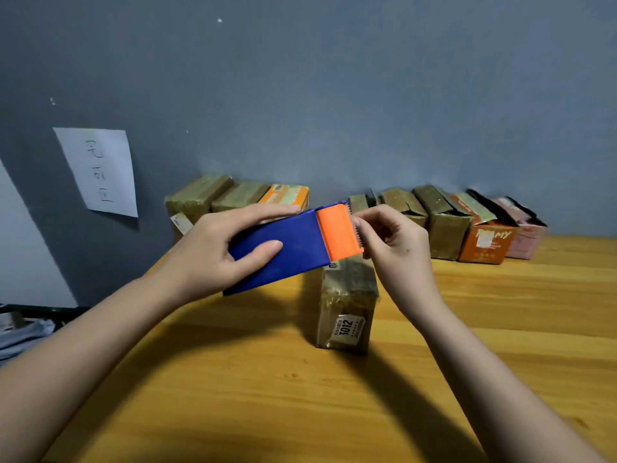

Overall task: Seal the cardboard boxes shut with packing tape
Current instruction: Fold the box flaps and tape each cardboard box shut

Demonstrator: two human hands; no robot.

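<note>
On my feed, the right hand has its fingertips curled in a pinch at the toothed orange end of the tape dispenser; I cannot tell whether tape is between them. The left hand grips the dispenser's blue body, thumb across its face, fingers along the far side. The dispenser is held in the air above a taped cardboard box near the middle of the worktop. More boxes line the worktop's far edge against the grey wall, where a paper note hangs.
</note>
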